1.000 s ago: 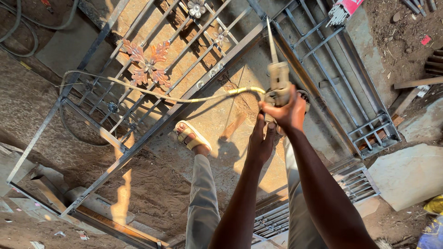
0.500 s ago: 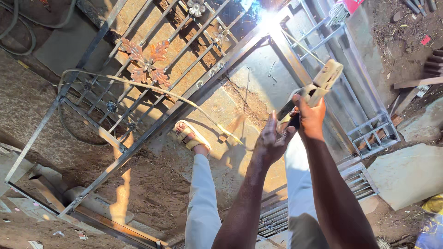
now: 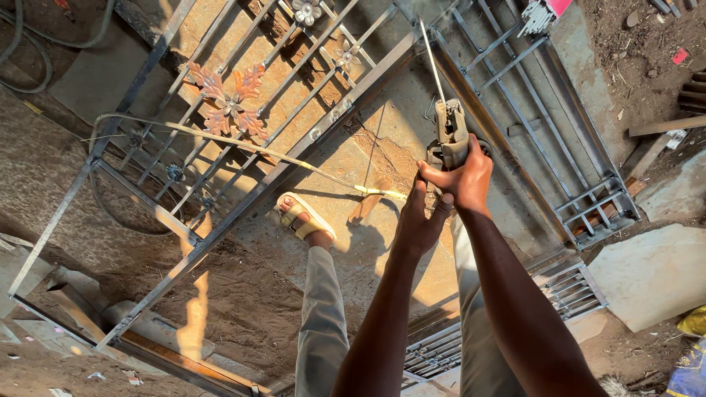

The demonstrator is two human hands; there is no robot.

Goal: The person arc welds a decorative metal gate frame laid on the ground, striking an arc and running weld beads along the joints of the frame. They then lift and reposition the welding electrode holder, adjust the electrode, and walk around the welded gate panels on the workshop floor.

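- Overhead, the head camera looked straight down on a person's two bare arms reaching out over a dusty workshop floor.
- The right hand was wrapped tight around the handle of a welding electrode holder, fingers closed on it.
- A thin welding rod stood clamped in the holder, its far end pointing at the dark steel bar of a metal gate frame lying flat on the ground.
- The left hand sat just below the right, fingers extended and pressed against the right wrist, holding nothing of its own.
- A pale cable ran from near the holder leftward across the gate's bars.
- A rust-coloured leaf ornament sat among those bars.
- A sandalled foot stood on the sandy ground inside the frame, just left of the hands.
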